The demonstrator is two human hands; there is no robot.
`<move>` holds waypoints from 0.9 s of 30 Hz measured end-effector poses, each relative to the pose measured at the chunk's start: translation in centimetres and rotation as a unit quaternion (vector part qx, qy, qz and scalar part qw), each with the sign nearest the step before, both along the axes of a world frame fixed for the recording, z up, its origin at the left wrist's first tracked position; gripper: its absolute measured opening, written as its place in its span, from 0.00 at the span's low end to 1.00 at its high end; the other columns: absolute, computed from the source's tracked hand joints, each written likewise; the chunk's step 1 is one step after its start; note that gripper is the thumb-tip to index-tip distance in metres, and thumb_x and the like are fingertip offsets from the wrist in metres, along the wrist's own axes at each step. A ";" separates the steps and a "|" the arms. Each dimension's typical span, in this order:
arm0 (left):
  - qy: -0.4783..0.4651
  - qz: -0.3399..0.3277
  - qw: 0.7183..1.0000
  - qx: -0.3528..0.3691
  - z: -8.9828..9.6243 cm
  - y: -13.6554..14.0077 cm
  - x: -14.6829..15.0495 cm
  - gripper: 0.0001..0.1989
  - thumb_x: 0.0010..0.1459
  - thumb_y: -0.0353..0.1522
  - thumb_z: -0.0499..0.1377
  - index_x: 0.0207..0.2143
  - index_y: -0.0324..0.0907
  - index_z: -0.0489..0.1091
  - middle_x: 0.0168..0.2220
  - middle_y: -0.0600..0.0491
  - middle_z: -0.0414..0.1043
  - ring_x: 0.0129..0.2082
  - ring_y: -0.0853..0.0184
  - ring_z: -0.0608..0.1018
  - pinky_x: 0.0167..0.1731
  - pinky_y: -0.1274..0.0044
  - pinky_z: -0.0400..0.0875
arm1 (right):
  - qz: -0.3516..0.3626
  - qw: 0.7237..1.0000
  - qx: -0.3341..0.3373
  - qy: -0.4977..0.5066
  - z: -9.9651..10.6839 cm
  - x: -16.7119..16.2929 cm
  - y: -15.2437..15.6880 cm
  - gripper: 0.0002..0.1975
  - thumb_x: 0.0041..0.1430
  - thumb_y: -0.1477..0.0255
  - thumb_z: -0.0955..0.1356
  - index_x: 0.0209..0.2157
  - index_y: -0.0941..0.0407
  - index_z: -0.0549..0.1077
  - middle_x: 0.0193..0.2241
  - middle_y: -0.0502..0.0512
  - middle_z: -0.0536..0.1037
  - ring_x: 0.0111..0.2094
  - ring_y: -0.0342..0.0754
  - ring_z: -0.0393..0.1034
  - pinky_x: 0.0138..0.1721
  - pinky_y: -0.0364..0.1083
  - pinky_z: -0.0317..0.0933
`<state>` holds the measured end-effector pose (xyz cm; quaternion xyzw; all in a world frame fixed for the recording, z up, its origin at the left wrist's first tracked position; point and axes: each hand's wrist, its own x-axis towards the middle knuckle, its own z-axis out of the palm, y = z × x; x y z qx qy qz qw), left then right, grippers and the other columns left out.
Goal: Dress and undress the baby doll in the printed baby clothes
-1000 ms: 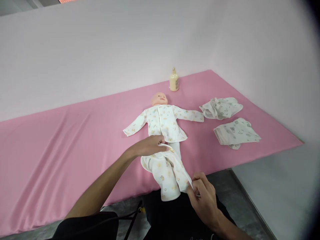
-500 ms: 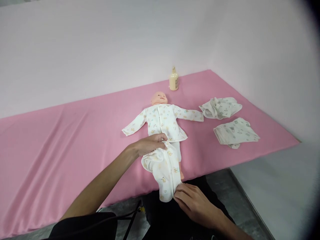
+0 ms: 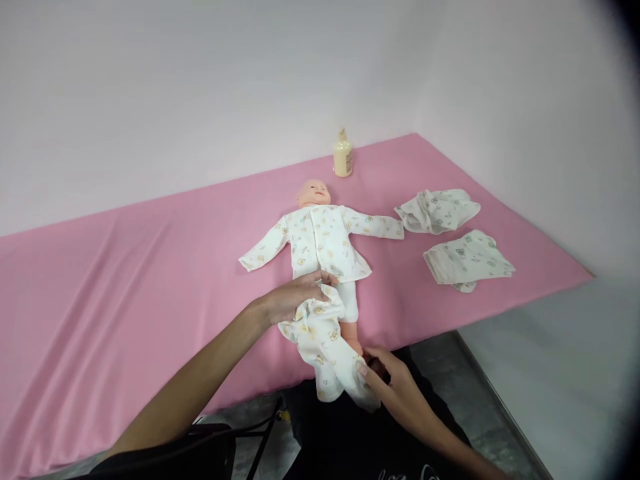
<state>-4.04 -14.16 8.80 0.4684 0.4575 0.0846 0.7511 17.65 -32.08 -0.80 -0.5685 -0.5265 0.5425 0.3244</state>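
Note:
A baby doll (image 3: pixel 314 193) lies on its back on the pink-covered table, wearing a white patterned long-sleeved shirt (image 3: pixel 327 243) and white underwear over its hips and thighs. My left hand (image 3: pixel 295 297) is closed on the waist part of bunched white patterned baby pants (image 3: pixel 325 340), held over the doll's lower body. Both pant legs hang toward the table's front edge. One bare leg (image 3: pixel 351 337) of the doll shows beside the pants; the other is hidden. My right hand (image 3: pixel 393 383) is at that foot, thumb against a pant leg and fingers apart from the thumb.
A pump bottle of pale yellow liquid (image 3: pixel 343 157) stands at the back by the wall. Two white patterned garments, a crumpled one (image 3: pixel 440 211) and a folded one (image 3: pixel 469 259), lie on the right. The pink cloth (image 3: pixel 150 280) has creases at left.
My right hand has let its grip on the pant leg loosen and moved up beside the doll's foot. The pant legs have spread apart, and the bare lower leg shows more.

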 end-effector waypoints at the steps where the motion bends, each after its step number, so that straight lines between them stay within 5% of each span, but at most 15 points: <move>1: 0.010 -0.006 1.000 0.006 0.2 -0.1 0.2 0.24 0.52 0.36 0.65 0.52 0.45 0.67 0.39 0.53 0.70 0.30 0.73 0.73 0.27 0.81 0.64 | 0.018 1.000 -0.013 0.001 0.2 -0.2 0.1 0.15 0.64 0.59 0.67 0.39 0.57 0.74 0.31 0.50 0.73 0.31 0.45 0.64 0.33 0.44 0.58; 5: 0.079 -0.018 0.997 0.012 0.8 -0.1 0.5 0.23 0.53 0.46 0.66 0.45 0.40 0.72 0.45 0.48 0.72 0.39 0.67 0.74 0.35 0.78 0.66 | 0.063 0.997 -0.037 0.021 0.6 -0.7 0.1 0.15 0.64 0.60 0.67 0.31 0.57 0.71 0.26 0.48 0.70 0.29 0.43 0.62 0.31 0.43 0.55; 10: 0.203 -0.142 0.968 0.041 2.3 0.5 -0.1 0.23 0.48 0.49 0.67 0.23 0.39 0.68 0.22 0.54 0.62 0.22 0.72 0.62 0.24 0.77 0.51 | 0.071 0.997 0.040 -0.007 1.0 -0.3 0.0 0.15 0.67 0.62 0.65 0.29 0.56 0.68 0.28 0.49 0.70 0.30 0.43 0.62 0.33 0.43 0.56; 14: 0.239 -0.196 0.950 0.053 3.5 1.1 0.0 0.21 0.47 0.45 0.69 0.19 0.40 0.66 0.19 0.56 0.57 0.19 0.74 0.57 0.21 0.77 0.45 | 0.095 0.985 0.141 -0.003 1.4 0.1 0.2 0.11 0.68 0.66 0.64 0.30 0.55 0.66 0.30 0.51 0.70 0.32 0.44 0.63 0.35 0.44 0.57; 19: 0.150 -0.063 0.987 0.008 2.4 0.8 0.6 0.14 0.53 0.42 0.63 0.29 0.39 0.73 0.28 0.52 0.71 0.25 0.70 0.71 0.24 0.79 0.61 | 0.104 0.976 0.181 0.061 1.6 0.0 0.2 0.09 0.68 0.67 0.63 0.31 0.54 0.64 0.36 0.53 0.69 0.37 0.46 0.66 0.41 0.46 0.61; 24: 0.026 0.131 0.986 -0.100 0.3 -0.4 0.2 0.13 0.56 0.38 0.63 0.38 0.36 0.73 0.36 0.48 0.77 0.35 0.64 0.79 0.37 0.74 0.74 | -0.031 0.994 0.034 0.094 1.0 0.0 0.2 0.14 0.70 0.61 0.59 0.33 0.53 0.64 0.30 0.50 0.68 0.31 0.45 0.63 0.32 0.44 0.61; 27: -0.007 0.183 0.970 -0.159 -0.2 -1.0 -0.3 0.15 0.58 0.38 0.61 0.41 0.36 0.72 0.37 0.47 0.77 0.36 0.62 0.80 0.39 0.72 0.76 | -0.054 0.997 -0.004 0.055 0.9 0.4 0.1 0.14 0.70 0.59 0.60 0.36 0.54 0.67 0.30 0.50 0.70 0.30 0.45 0.64 0.31 0.44 0.61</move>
